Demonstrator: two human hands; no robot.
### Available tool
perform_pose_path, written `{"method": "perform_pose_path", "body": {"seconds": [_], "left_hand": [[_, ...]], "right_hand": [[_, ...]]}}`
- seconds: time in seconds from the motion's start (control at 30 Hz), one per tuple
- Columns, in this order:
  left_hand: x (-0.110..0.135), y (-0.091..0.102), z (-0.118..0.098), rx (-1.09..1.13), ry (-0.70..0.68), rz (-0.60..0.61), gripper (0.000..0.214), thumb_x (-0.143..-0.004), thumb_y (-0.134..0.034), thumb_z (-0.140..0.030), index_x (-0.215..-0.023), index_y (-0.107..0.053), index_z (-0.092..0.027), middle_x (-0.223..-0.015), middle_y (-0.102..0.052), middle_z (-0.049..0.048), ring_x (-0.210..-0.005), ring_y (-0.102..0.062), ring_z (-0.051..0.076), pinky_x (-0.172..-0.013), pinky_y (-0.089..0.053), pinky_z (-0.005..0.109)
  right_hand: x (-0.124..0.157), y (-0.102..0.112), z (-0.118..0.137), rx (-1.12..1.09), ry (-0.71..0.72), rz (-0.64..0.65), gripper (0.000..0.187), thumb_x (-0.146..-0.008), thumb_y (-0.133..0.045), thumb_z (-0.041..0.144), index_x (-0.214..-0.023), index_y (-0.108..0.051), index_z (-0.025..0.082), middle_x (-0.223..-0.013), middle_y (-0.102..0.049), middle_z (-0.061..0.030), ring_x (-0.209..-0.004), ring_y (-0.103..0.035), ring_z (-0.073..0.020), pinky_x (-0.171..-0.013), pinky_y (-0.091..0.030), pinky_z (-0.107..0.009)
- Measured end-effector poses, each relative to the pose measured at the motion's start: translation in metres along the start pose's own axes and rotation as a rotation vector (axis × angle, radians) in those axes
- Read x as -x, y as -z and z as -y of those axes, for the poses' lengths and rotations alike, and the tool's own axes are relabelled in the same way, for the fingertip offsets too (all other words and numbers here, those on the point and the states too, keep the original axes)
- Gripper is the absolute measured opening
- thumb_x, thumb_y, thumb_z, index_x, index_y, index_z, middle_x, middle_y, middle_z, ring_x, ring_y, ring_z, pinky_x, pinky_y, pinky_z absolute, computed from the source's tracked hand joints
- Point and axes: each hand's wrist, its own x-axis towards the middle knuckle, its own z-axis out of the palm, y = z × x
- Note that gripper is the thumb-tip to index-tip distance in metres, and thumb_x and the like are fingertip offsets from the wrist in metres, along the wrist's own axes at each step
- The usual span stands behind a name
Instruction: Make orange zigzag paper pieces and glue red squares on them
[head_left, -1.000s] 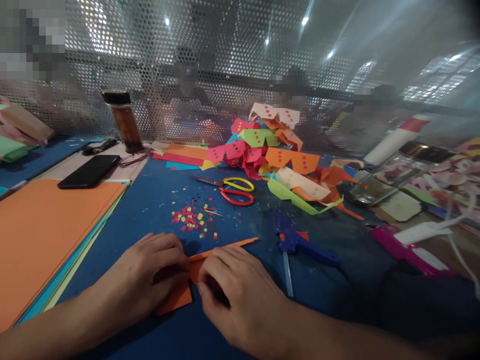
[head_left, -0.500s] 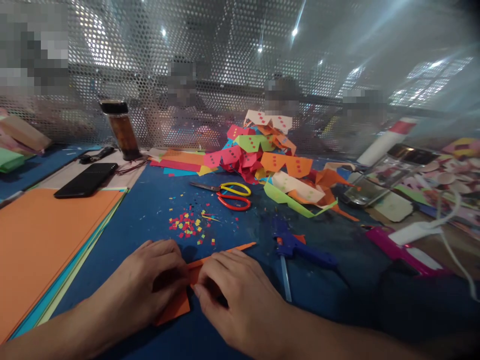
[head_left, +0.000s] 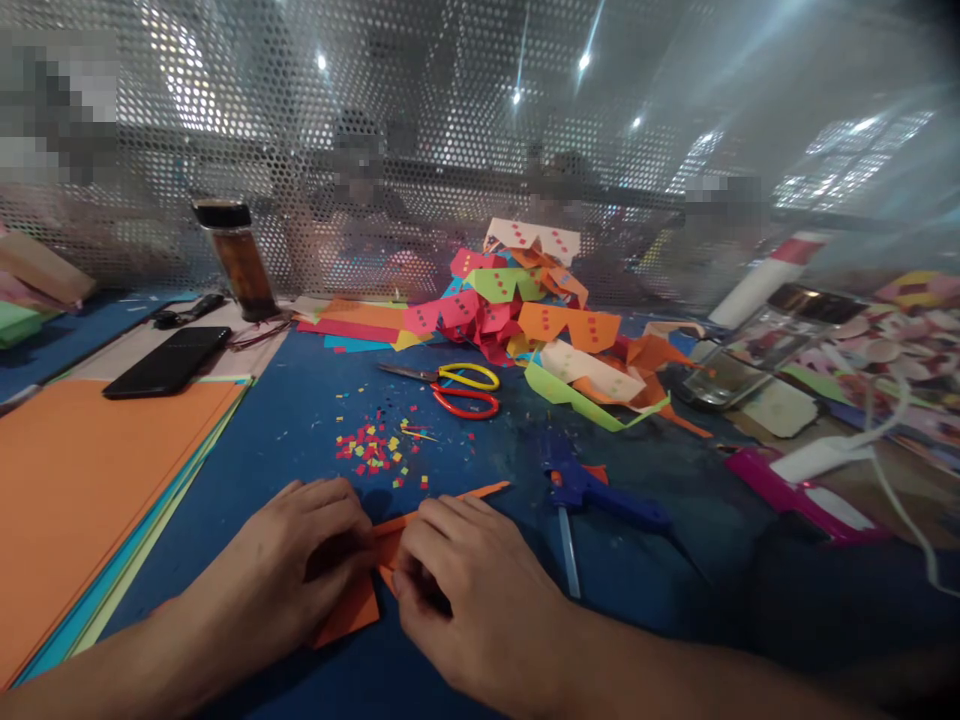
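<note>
Both my hands work at a folded piece of orange paper (head_left: 352,612) lying on the blue tabletop. My left hand (head_left: 300,560) is closed on its left part, with fingers curled over the paper. My right hand (head_left: 472,570) grips its right part, thumb and fingers drawn together. A narrow orange strip pokes out above the right fingers; much of the paper is hidden by both hands. Just beyond them are tiny red and yellow paper squares (head_left: 375,448) and a pair of scissors (head_left: 450,385) with one yellow and one red handle loop.
A blue glue gun (head_left: 600,490) with a glue stick lies right of my right hand. Colourful paper masks (head_left: 570,325) are heaped at the back. Orange sheets (head_left: 90,470), a black phone (head_left: 166,362) and a bottle of brown liquid (head_left: 238,262) are on the left; a clear jar (head_left: 757,360) stands right.
The view has shifted very slightly. My hands keep the same hold on the orange paper, with the right fingers moved only a little.
</note>
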Motion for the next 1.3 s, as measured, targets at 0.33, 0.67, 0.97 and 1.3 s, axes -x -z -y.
{"method": "perform_pose_path", "body": {"seconds": [0.33,0.67,0.97,1.3], "left_hand": [[-0.0020,0.0023,-0.0022,-0.010,0.027,0.002,0.015,-0.090,-0.051,-0.014,-0.083,-0.059,-0.024,-0.082,-0.067,-0.0007,-0.075,-0.059,0.018,-0.072,-0.039,0.033],[-0.0024,0.0024,-0.0033,0.003,0.064,0.006,0.015,-0.090,-0.051,-0.016,-0.083,-0.061,-0.024,-0.081,-0.066,-0.0034,-0.075,-0.059,0.017,-0.073,-0.036,0.034],[-0.0019,0.0012,-0.0048,-0.010,0.090,0.002,0.013,-0.085,-0.053,-0.014,-0.079,-0.060,-0.024,-0.077,-0.064,-0.0050,-0.071,-0.056,0.017,-0.075,-0.032,0.036],[-0.0028,-0.0008,-0.0033,-0.010,0.088,-0.009,0.013,-0.084,-0.054,-0.014,-0.080,-0.060,-0.024,-0.076,-0.063,-0.0056,-0.070,-0.056,0.016,-0.073,-0.032,0.036]], "right_hand": [[-0.0006,0.0012,0.0002,0.040,0.018,0.029,0.009,-0.083,-0.058,0.015,-0.076,-0.054,0.019,-0.078,-0.057,0.0010,-0.074,-0.051,-0.0153,-0.069,-0.037,-0.030],[-0.0001,-0.0001,0.0008,0.053,0.006,0.034,0.009,-0.083,-0.059,0.016,-0.077,-0.054,0.019,-0.078,-0.058,0.0007,-0.076,-0.052,-0.0157,-0.071,-0.037,-0.031],[0.0010,0.0000,0.0013,0.044,0.003,0.035,0.007,-0.083,-0.058,0.016,-0.078,-0.054,0.019,-0.078,-0.057,0.0012,-0.075,-0.050,-0.0152,-0.071,-0.036,-0.031],[0.0008,-0.0018,0.0009,0.071,0.010,0.039,0.008,-0.084,-0.057,0.017,-0.078,-0.053,0.019,-0.079,-0.056,0.0009,-0.076,-0.049,-0.0159,-0.070,-0.035,-0.032]]}}
